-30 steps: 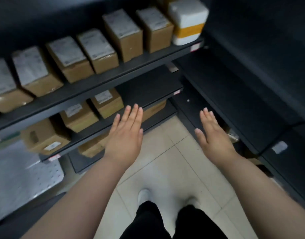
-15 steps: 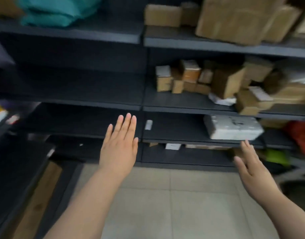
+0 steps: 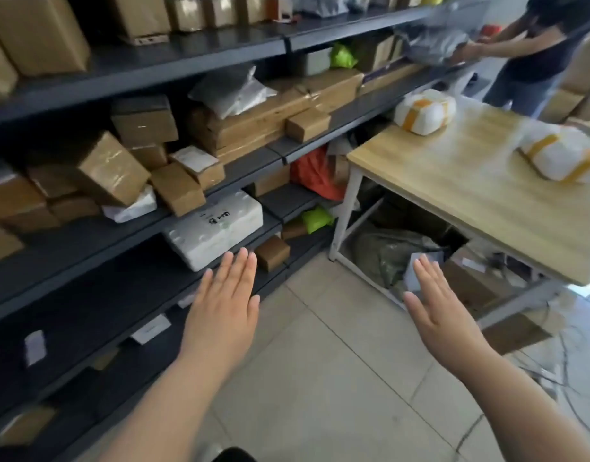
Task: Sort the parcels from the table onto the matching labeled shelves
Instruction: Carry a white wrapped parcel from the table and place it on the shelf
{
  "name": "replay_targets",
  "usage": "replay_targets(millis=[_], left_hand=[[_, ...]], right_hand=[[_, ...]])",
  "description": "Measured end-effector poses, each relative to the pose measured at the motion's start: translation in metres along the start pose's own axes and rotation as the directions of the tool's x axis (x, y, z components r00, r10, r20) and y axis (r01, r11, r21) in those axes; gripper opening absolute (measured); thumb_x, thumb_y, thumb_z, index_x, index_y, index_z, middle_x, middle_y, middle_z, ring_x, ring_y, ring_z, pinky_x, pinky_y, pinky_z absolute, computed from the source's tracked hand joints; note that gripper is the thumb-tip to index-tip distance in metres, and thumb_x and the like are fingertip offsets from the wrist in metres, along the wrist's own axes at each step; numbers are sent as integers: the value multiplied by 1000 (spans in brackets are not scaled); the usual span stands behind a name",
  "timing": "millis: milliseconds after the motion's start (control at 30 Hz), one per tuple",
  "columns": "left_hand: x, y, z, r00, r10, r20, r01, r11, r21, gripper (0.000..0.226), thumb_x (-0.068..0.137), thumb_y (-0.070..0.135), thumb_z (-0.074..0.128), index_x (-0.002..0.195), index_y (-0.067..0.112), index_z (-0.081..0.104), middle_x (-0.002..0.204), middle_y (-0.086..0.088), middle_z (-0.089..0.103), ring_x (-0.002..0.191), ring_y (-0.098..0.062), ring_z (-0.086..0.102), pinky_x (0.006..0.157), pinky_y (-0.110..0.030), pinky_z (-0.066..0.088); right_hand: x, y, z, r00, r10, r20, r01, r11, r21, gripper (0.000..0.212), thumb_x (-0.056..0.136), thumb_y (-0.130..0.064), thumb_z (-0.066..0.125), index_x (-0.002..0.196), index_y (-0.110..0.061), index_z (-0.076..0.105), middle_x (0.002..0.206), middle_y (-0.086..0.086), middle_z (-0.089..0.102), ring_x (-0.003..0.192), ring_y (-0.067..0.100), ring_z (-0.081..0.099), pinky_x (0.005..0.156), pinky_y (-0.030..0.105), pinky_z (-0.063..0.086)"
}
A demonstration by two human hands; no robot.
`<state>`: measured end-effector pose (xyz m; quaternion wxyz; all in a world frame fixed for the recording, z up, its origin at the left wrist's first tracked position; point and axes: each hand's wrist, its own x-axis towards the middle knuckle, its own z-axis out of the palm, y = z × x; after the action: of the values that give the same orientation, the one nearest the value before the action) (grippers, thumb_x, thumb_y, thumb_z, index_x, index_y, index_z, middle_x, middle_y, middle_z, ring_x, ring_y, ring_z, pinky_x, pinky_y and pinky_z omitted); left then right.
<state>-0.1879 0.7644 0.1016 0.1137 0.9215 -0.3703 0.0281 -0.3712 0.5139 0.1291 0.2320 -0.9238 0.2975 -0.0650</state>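
Parcels [image 3: 424,111] lie on the table [image 3: 470,188]; shelves [image 3: 187,58] left of it hold boxes [image 3: 113,168]. Left hand [image 3: 223,308] and right hand [image 3: 443,315] are flat, empty.

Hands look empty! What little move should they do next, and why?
Probably reach the right hand toward the nearer yellow-taped parcel on the wooden table. Both that hand and the left hand are open and hold nothing, and that parcel and the farther parcel lie on the table, not yet shelved.

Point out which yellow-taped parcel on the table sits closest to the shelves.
The rounded parcel at the table's far corner, beside the shelves; the other parcel lies farther right.
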Motion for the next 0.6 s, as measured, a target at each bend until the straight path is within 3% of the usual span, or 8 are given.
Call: replay_targets(millis=[100,200,300,367,467,600], left_hand=[[35,31,11,991,122,56,-122,992,-8,58,94,40,9,146,17,-3,156,3,-3,145,-15,-4,117,-38,3],[75,58,20,973,219,71,-216,975,-43,54,100,36,15,140,22,-19,154,6,-18,141,-11,-20,116,-34,-9],[117,81,27,944,328,38,-326,943,-62,57,89,43,-2,139,23,-20,151,9,-19,138,-8,-22,113,-31,-12],[148,86,37,922,386,33,-384,922,-52,62,88,44,0,144,20,-9,154,6,-8,142,-11,-11,116,-30,-6],[201,80,47,886,463,25,-463,886,-19,59,93,37,23,146,12,18,153,-2,23,141,-17,19,112,-33,8],[269,86,52,873,484,56,-480,874,-75,61,91,41,17,146,13,12,154,2,16,143,-14,12,113,-31,2]], right_hand=[[3,16,-6,997,64,-41,-63,998,31,61,98,-40,34,150,-28,5,149,-21,-8,140,-2,-14,111,19,-3],[12,28,-9,990,114,-81,-108,991,81,61,98,-41,34,150,-28,6,149,-22,-7,140,-3,-14,112,19,-2],[29,40,-16,977,168,-128,-155,982,108,61,98,-41,32,151,-26,5,150,-21,-8,141,-2,-14,114,21,-1],[47,46,-19,963,208,-171,-190,975,118,61,98,-42,32,151,-26,5,151,-21,-8,142,-1,-13,115,22,1],[80,45,-23,942,253,-220,-223,963,149,61,98,-42,31,150,-28,3,149,-23,-10,142,-2,-13,117,23,1],[124,46,-35,909,314,-274,-277,947,164,60,99,-41,31,149,-28,1,149,-24,-11,140,-4,-16,116,21,-1]])
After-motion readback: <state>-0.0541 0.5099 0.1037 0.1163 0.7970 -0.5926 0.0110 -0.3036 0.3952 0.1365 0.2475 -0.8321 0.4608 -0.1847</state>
